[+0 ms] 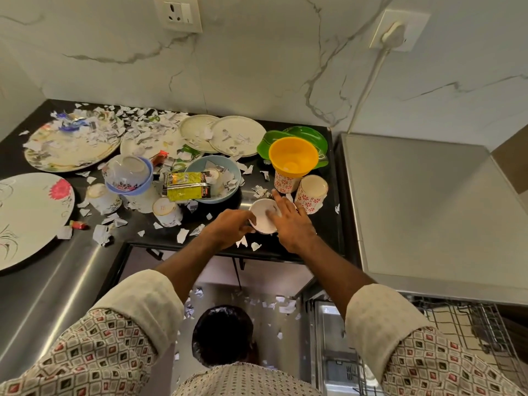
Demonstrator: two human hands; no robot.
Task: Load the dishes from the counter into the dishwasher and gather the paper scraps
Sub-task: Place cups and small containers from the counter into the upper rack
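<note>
The counter (308,247) fills the corner, with the dishwasher (428,210) to its right and the rack (471,324) out below it. Scraps (137,121) lie along the back wall and over the plates (71,150) at back left. A bowl (225,195) sits mid-counter, packets (185,185) across its left rim. At right a funnel (293,158) rests on a cup (284,182). Before it, near the front edge, a small bowl (264,217) lies between the left hand (228,227) and right hand (291,224). A bin (223,335) stands on the floor below.

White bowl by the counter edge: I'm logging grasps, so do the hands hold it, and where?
Yes: the left hand grips the small white bowl at its left rim; the right hand rests straight fingers on its right side.
</note>
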